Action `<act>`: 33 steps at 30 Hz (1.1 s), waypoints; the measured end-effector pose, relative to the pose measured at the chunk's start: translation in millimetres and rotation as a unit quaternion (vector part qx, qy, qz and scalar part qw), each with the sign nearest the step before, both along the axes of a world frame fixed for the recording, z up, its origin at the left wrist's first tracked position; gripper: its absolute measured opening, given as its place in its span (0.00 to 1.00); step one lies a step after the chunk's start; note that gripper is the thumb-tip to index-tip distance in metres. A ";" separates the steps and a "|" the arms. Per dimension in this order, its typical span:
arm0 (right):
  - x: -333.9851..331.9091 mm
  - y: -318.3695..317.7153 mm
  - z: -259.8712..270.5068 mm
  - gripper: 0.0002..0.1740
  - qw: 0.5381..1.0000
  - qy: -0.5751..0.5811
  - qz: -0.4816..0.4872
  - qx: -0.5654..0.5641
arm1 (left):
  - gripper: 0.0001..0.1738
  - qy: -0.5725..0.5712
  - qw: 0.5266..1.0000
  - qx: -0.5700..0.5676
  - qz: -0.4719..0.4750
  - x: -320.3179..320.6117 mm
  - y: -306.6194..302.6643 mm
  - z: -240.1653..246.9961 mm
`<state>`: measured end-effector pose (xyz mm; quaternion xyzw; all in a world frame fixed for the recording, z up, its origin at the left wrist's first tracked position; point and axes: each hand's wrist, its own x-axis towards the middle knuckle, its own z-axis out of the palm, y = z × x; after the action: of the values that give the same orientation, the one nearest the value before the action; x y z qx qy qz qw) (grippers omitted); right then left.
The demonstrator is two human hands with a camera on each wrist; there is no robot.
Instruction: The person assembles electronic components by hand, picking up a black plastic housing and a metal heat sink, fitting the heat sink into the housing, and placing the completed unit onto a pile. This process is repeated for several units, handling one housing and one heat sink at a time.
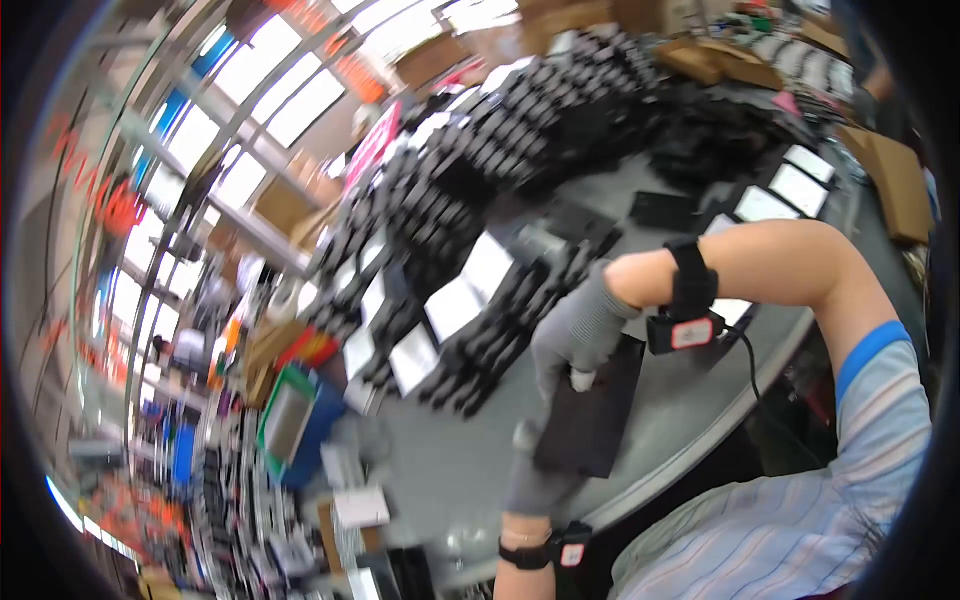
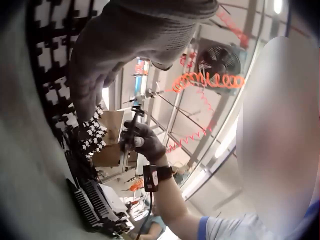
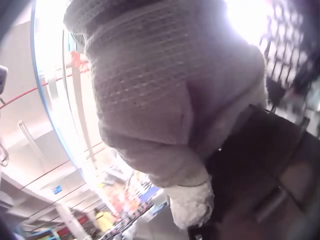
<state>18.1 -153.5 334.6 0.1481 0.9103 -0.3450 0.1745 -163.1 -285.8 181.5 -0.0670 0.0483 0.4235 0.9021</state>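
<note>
A flat black rectangular panel [image 1: 597, 420] is gripped at its upper end by my gloved right hand [image 1: 580, 335], the whitish thumb tip lying on its near face. In the right wrist view the glove [image 3: 150, 95] fills the middle, and the dark panel [image 3: 250, 165] extends from it to the lower right. My gloved left hand [image 1: 545, 485] is by the panel's lower left corner. In the left wrist view that hand [image 2: 130, 45] hangs with loosely bent fingers and nothing in them, while the right hand [image 2: 145, 142] holds the panel, seen nearly edge-on, farther off.
Stacked rows of black parts [image 1: 470, 370] cover the table's far side, with white sheets [image 1: 453, 308] among them. A blue bin with a green rim [image 1: 268, 420] stands at the left. More white pieces [image 1: 798, 188] lie at upper right. The grey table's curved edge [image 1: 690, 465] runs before the person.
</note>
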 end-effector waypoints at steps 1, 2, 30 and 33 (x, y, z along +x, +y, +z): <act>-20.3 -3.1 -19.8 0.24 1.000 -0.017 0.004 0.013 | 0.40 -0.002 0.999 -0.008 0.039 -5.4 -8.6 1.4; -41.6 -6.3 -41.3 0.23 0.999 -0.035 0.004 0.026 | 0.37 -0.021 0.998 0.044 0.029 -10.4 -17.6 1.2; -219.4 -48.9 -72.1 0.42 0.894 0.436 -0.091 0.056 | 0.38 0.873 0.321 -0.002 0.366 -135.0 -112.6 -14.7; -172.6 -47.7 -83.2 0.43 0.902 0.419 -0.094 0.044 | 0.39 0.936 0.190 0.002 0.298 -126.7 -110.6 -11.3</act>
<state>-154.5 -201.2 251.4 0.0826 0.8954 -0.3495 -0.2634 -289.8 -396.4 170.2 0.3708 0.8325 0.4116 -0.0002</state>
